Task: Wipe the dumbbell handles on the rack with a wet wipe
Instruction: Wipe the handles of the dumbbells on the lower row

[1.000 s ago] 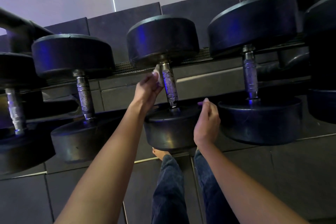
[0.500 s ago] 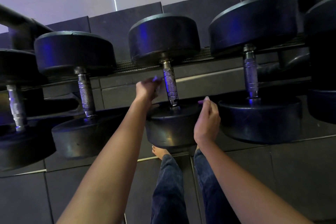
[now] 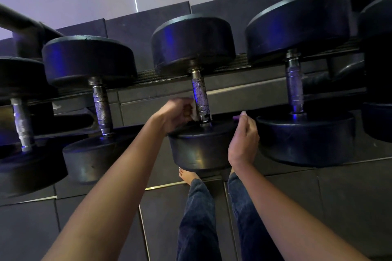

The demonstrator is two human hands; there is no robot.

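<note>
Head view. Middle dumbbell (image 3: pixel 194 42) lies on the rack (image 3: pixel 161 99), knurled handle (image 3: pixel 199 93) running from far head to near head (image 3: pixel 199 150).

Left hand (image 3: pixel 176 112): grip clenched round a white wipe (image 3: pixel 193 110). The wipe is pressed to the left side of the handle at its lower end, just above the near head. Only a small part of the wipe shows between fingers and metal.

Right hand (image 3: pixel 244 140): at the right edge of the near head, apparently touching its rim. Fingers curled, thumb up. Small purple spot at the fingertips, too small to identify. Cannot tell whether this grip holds anything.

Neighbouring dumbbells on the same rack, one to the left (image 3: pixel 89 59) and one to the right (image 3: pixel 297 25), both untouched.

Below: dark tiled floor (image 3: pixel 339 207), legs in jeans (image 3: pixel 197 218), one bare foot (image 3: pixel 186 176).
</note>
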